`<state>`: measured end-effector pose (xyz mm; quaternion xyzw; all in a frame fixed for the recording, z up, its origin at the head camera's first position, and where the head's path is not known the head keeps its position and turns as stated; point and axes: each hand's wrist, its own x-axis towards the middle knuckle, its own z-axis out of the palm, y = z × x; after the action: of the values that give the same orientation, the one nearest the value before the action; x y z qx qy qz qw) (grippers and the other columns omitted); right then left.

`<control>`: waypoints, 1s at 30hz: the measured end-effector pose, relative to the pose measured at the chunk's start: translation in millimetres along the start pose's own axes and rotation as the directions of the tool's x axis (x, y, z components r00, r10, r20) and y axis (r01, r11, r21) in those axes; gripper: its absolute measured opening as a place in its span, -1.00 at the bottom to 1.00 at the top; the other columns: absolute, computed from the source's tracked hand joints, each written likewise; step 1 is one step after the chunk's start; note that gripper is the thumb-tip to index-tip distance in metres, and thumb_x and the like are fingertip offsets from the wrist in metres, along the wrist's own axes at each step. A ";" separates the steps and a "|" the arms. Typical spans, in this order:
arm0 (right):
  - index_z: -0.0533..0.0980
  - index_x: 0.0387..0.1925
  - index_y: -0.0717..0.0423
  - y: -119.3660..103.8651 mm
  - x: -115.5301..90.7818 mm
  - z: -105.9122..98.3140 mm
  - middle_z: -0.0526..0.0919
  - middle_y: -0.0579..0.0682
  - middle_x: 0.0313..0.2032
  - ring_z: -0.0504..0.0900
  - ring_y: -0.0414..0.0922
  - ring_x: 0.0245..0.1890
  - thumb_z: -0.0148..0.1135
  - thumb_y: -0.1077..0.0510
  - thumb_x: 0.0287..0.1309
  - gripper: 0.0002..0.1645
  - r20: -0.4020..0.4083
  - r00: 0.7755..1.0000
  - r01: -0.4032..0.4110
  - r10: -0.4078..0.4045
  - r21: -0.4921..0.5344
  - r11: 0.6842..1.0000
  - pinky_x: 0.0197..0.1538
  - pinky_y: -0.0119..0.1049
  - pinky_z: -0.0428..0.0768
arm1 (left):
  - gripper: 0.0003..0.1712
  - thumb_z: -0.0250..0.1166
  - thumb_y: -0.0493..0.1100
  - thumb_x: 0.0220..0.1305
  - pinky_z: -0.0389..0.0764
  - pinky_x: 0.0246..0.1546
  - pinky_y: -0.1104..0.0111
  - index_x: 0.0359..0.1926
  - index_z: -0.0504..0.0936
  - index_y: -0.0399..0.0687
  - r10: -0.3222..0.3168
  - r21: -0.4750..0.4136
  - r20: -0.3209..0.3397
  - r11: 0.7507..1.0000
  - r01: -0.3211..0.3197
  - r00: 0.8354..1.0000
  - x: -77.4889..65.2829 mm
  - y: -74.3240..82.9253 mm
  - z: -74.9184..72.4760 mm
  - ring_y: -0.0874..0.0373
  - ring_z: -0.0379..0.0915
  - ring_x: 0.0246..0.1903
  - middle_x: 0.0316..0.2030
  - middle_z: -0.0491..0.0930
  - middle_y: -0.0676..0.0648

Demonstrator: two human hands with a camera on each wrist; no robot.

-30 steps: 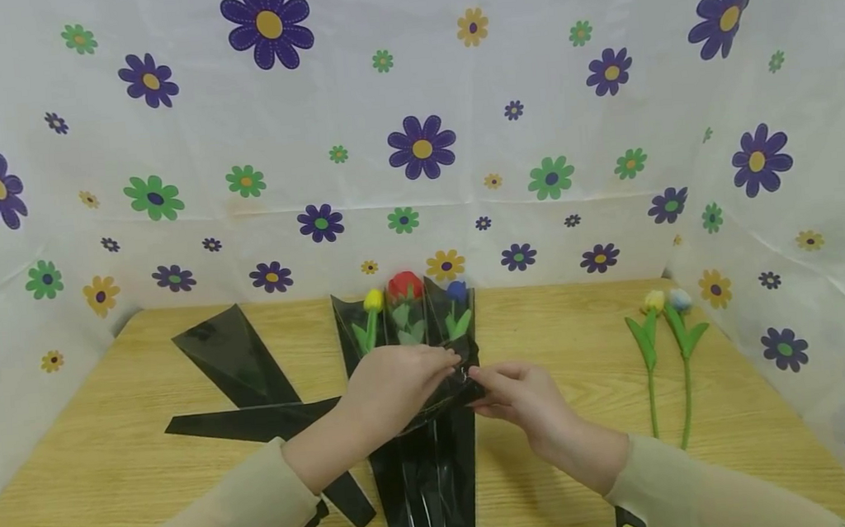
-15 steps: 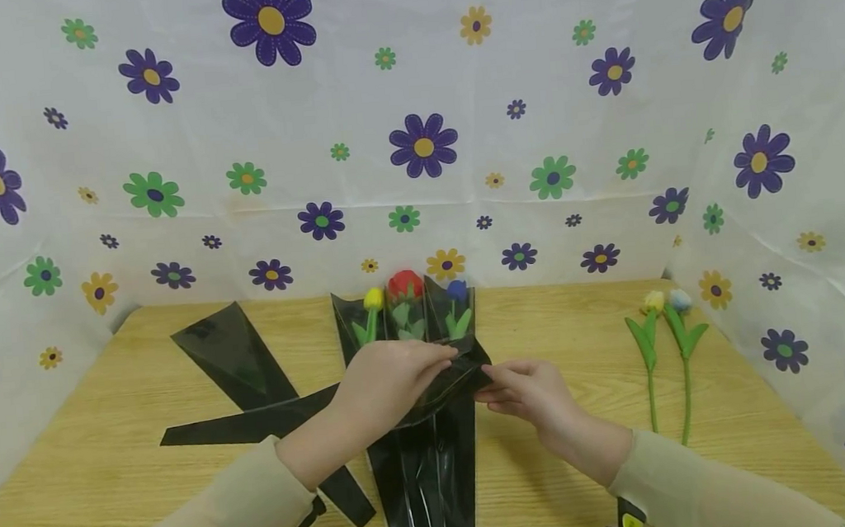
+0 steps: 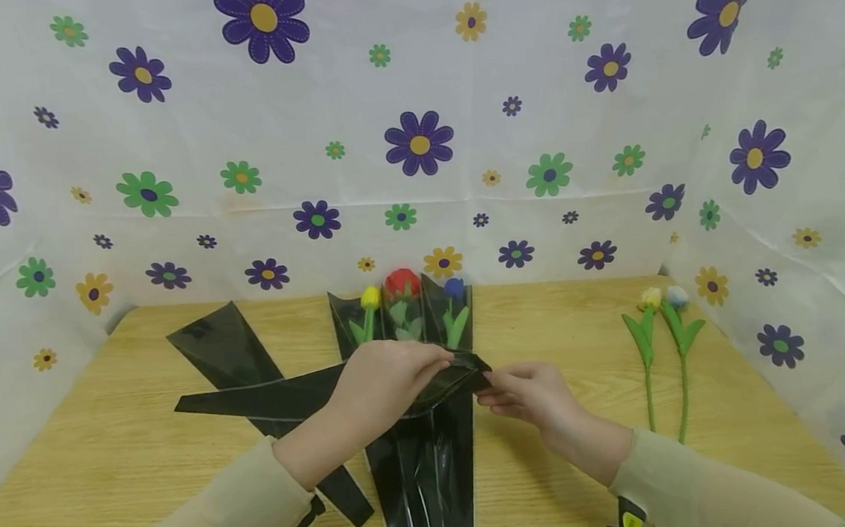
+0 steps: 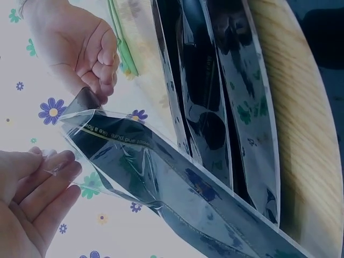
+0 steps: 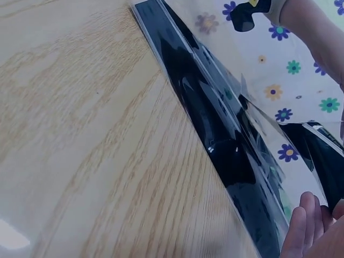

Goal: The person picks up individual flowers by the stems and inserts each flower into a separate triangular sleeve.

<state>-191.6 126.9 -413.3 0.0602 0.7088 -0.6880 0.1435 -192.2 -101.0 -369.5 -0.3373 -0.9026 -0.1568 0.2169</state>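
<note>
My left hand (image 3: pixel 387 382) and right hand (image 3: pixel 525 392) hold a black and clear plastic flower sleeve (image 3: pixel 262 398) crosswise in front of me, its narrow end to the left. In the left wrist view, the left hand (image 4: pixel 32 204) pinches the sleeve's clear film edge and the right hand (image 4: pixel 80 54) pinches a black corner of its mouth. Gold lettering runs along this sleeve (image 4: pixel 161 161). Behind it lie three wrapped flowers: a yellow tulip (image 3: pixel 370 298), a red rose (image 3: pixel 402 283) and a blue tulip (image 3: pixel 454 288). The left hand and held sleeve hide their middles.
Another flat black sleeve (image 3: pixel 229 345) lies slantwise on the wooden table (image 3: pixel 95 455), left of the wrapped flowers. At the right lie two loose tulips, one pale yellow (image 3: pixel 651 298) and one pale blue (image 3: pixel 678 298). A flower-printed white cloth (image 3: pixel 352 120) stands behind the table.
The right hand has drawn its corner of the held sleeve slightly to the right, and the mouth looks wider. The sleeve's narrow left end has risen. The left hand has barely moved.
</note>
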 end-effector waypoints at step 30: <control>0.46 0.32 0.53 4.3 6.2 -83.7 0.84 -0.19 -0.27 0.81 -0.35 -0.26 0.21 0.19 0.56 -0.48 -0.077 0.997 0.005 -0.005 0.002 1.000 -0.06 -0.49 0.76 | -0.89 0.46 -0.12 0.40 0.80 -0.21 0.37 -0.15 0.85 -0.02 0.015 -0.004 -0.012 1.000 -0.015 1.000 -11.1 -7.8 -2.1 0.22 0.82 -0.31 -0.29 0.87 0.04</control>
<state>-206.4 209.5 -418.2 0.0849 0.7133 -0.6863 0.1141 -189.3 -113.6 -374.3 -0.3434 -0.8984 -0.1589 0.2228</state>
